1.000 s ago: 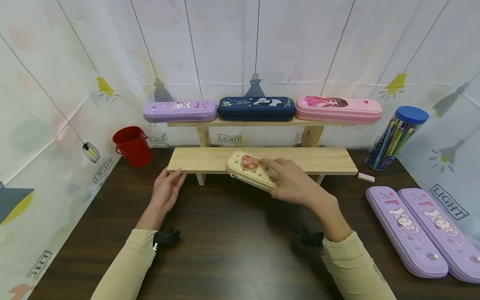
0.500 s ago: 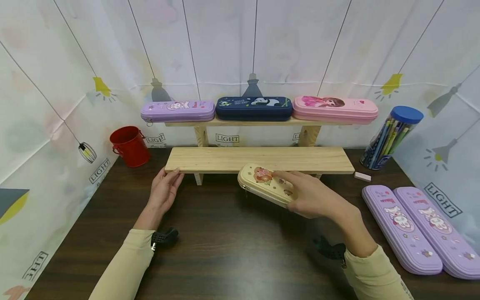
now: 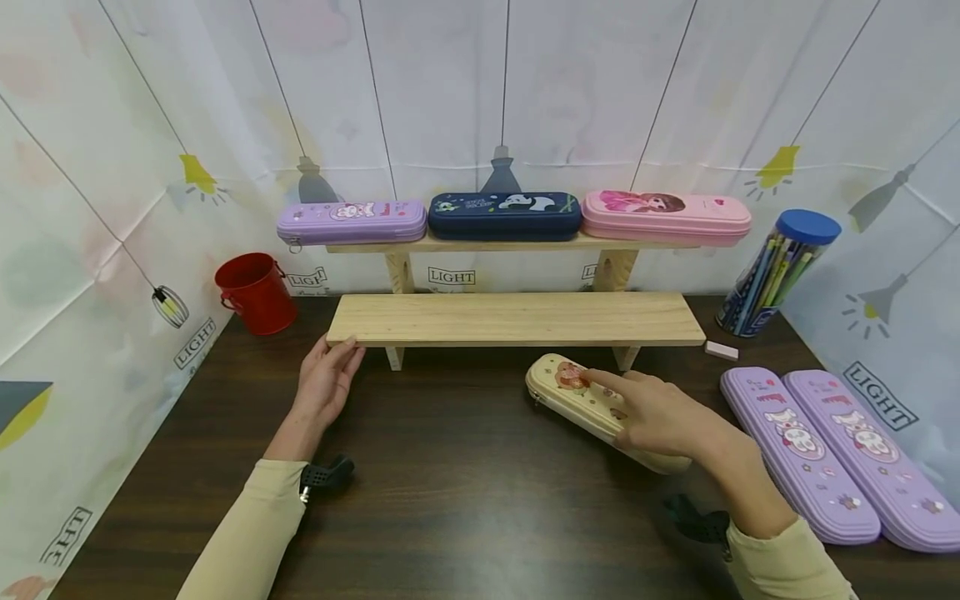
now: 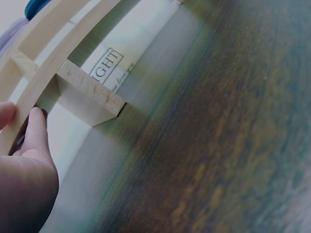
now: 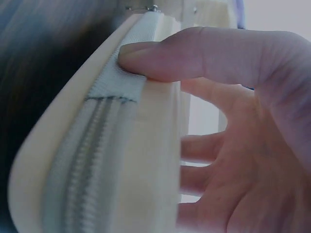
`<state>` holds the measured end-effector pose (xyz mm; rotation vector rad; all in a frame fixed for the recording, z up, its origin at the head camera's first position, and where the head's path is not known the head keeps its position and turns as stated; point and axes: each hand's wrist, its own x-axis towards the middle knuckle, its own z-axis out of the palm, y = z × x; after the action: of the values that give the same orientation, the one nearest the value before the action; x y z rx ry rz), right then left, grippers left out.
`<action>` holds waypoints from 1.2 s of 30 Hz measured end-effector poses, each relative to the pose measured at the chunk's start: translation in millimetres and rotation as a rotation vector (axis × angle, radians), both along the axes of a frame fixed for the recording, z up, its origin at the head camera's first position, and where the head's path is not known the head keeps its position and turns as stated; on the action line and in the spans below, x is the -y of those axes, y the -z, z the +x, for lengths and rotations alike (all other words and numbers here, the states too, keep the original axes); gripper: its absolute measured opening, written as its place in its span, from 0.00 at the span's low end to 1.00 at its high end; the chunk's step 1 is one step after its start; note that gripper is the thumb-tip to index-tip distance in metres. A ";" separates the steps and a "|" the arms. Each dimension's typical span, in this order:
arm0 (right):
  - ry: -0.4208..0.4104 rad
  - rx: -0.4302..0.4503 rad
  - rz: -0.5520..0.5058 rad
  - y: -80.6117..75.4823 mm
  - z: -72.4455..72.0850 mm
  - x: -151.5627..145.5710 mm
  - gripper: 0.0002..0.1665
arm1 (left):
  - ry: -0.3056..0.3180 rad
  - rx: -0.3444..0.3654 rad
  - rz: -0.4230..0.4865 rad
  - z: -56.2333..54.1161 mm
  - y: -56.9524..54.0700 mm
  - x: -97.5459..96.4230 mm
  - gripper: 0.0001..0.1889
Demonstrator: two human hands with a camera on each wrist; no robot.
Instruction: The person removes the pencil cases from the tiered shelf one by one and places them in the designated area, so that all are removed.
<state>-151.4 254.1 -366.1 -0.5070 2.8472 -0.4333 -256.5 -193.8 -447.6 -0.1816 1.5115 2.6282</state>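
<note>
My right hand (image 3: 663, 417) grips a cream zip pencil case (image 3: 581, 407) with a reddish cartoon print, right of centre, in front of the wooden shelf (image 3: 510, 318). In the right wrist view the thumb (image 5: 165, 56) presses on the fabric end of the zip along the case's side (image 5: 150, 160), with the other fingers across its printed face. The case slants, its far end toward the shelf, over the dark table (image 3: 450, 492). My left hand (image 3: 326, 383) pinches the left front corner of the lower board, thumb and fingers on either face, beside a wooden leg (image 4: 90, 92).
On the upper board (image 3: 457, 246) sit a purple case (image 3: 352, 222), a navy panda case (image 3: 504, 218) and a pink case (image 3: 666, 220). Two purple cases (image 3: 798, 454) lie at the right. A red bucket (image 3: 258, 296), a blue-lidded pencil tub (image 3: 772, 275) and an eraser (image 3: 722, 351) flank the shelf.
The right hand has carried the cream case off the lower board, toward me and to the right. The left hand stays at the shelf corner. The head view has shifted slightly.
</note>
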 end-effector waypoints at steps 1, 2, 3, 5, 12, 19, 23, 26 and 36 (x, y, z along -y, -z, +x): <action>0.004 0.002 0.003 1.8 1.3 -3.2 0.55 | 0.001 0.000 0.004 0.1 0.2 0.1 0.35; 0.004 0.001 0.007 3.5 2.5 -6.2 0.55 | 0.000 0.000 0.004 0.2 0.4 0.3 0.35; 0.014 0.008 0.011 4.6 3.8 -8.8 0.55 | 0.000 0.002 0.003 0.3 0.5 0.4 0.35; 0.027 0.030 0.018 6.5 5.9 -13.6 0.57 | -0.002 0.004 0.002 0.3 0.5 0.5 0.35; 0.117 0.157 0.090 1.7 10.2 -28.4 0.61 | 0.005 0.012 0.019 0.6 -1.4 0.3 0.36; 0.146 0.146 0.102 -2.3 8.9 -40.4 0.50 | 0.004 0.006 0.030 0.9 -0.6 -0.4 0.35; 0.132 0.114 0.078 -0.4 6.2 -45.2 0.50 | 0.000 -0.003 0.015 1.9 2.2 0.9 0.35; 0.136 0.123 0.071 0.9 4.6 -48.9 0.52 | -0.003 -0.005 0.012 3.1 3.6 1.9 0.35; 0.219 0.163 0.087 -1.7 9.4 -75.6 0.56 | 0.014 -0.024 0.015 1.6 2.3 -0.3 0.34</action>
<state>-142.0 329.7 -364.4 -0.1371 2.7570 -0.3669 -254.9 -193.5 -449.8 -0.1385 1.4938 2.6398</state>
